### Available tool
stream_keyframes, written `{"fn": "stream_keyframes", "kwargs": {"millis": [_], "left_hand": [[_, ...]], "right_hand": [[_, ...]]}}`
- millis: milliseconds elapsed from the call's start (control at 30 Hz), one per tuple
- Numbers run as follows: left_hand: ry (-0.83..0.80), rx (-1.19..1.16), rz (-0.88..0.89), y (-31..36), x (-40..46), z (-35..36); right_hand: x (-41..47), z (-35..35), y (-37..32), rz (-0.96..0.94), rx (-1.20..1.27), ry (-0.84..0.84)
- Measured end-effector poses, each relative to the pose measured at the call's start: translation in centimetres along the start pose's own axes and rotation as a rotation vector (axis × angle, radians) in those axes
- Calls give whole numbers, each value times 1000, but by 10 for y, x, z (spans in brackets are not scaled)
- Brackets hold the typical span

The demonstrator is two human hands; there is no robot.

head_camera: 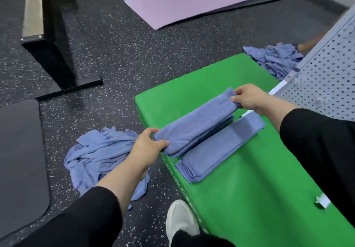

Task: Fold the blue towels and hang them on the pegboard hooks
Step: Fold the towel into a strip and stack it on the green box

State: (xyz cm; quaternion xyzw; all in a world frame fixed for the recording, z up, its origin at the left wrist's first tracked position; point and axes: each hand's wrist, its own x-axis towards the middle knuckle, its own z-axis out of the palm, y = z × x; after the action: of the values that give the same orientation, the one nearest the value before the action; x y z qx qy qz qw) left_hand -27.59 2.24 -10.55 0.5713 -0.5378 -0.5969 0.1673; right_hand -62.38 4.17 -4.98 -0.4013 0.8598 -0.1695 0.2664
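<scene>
A folded blue towel (194, 127) stretches as a long strip over the green padded box (240, 189). My left hand (148, 146) grips its near end and my right hand (247, 97) pinches its far end. Right beside it, a second folded towel stack (217, 150) lies flat on the box. A crumpled heap of blue towels (96, 156) lies on the floor left of the box, and another heap (274, 58) lies beyond the box's far end. The grey pegboard (330, 77) stands at the right, with small hooks showing.
A purple mat (199, 0) lies on the speckled dark floor at the back. A black bench frame (51, 41) stands at the left, with a dark grey mat (19, 160) in front of it. My white shoe (180, 220) is beside the box.
</scene>
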Motion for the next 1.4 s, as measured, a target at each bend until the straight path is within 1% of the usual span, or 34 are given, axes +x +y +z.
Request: {"fn": "stream_keyframes", "kwargs": {"millis": [100, 200, 267, 300, 367, 400, 433, 467, 533, 600, 667, 733, 800, 900, 967, 1100, 1200, 1300, 1400], "left_hand": [[-7, 77, -17, -9, 26, 18], [-21, 147, -38, -15, 48, 33], [-41, 270, -23, -17, 59, 39], [-20, 416, 16, -18, 62, 41], [94, 732, 161, -17, 62, 44], [138, 837, 270, -16, 58, 46], [143, 909, 376, -14, 55, 49], [114, 965, 462, -13, 54, 52], [21, 1086, 559, -15, 54, 57], [-57, 1210, 598, -20, 59, 59], [-110, 1298, 601, -25, 63, 56], [-138, 1302, 594, -28, 64, 52], [-117, 1259, 627, -29, 61, 47], [-60, 1160, 597, -25, 51, 28], [-37, 1092, 544, -25, 43, 10], [68, 993, 492, -39, 23, -43], [139, 936, 391, -59, -1, -86], [193, 886, 314, -83, -24, -127], [235, 884, 217, -110, -38, -166]], "right_hand": [[22, 13, 18, 7, -161, 14], [43, 27, 32, 50, -224, 16], [50, 31, 34, 74, -285, 6], [55, 35, 38, 83, -329, 16], [56, 43, 40, 22, -443, 128], [52, 48, 39, -36, -448, 204], [48, 54, 36, -96, -445, 252], [44, 62, 33, -142, -440, 264], [36, 75, 26, -161, -465, 165], [31, 84, 21, -115, -523, 31], [30, 87, 21, -90, -576, -34], [28, 88, 21, -96, -585, -37], [23, 89, 15, -132, -572, 16], [14, 94, -13, -254, -489, 88], [2, 104, -46, -358, -427, 64], [-32, 139, -128, -564, -444, -85], [-68, 170, -192, -680, -587, -265], [-97, 200, -245, -746, -750, -420], [-112, 232, -285, -789, -847, -472]]}}
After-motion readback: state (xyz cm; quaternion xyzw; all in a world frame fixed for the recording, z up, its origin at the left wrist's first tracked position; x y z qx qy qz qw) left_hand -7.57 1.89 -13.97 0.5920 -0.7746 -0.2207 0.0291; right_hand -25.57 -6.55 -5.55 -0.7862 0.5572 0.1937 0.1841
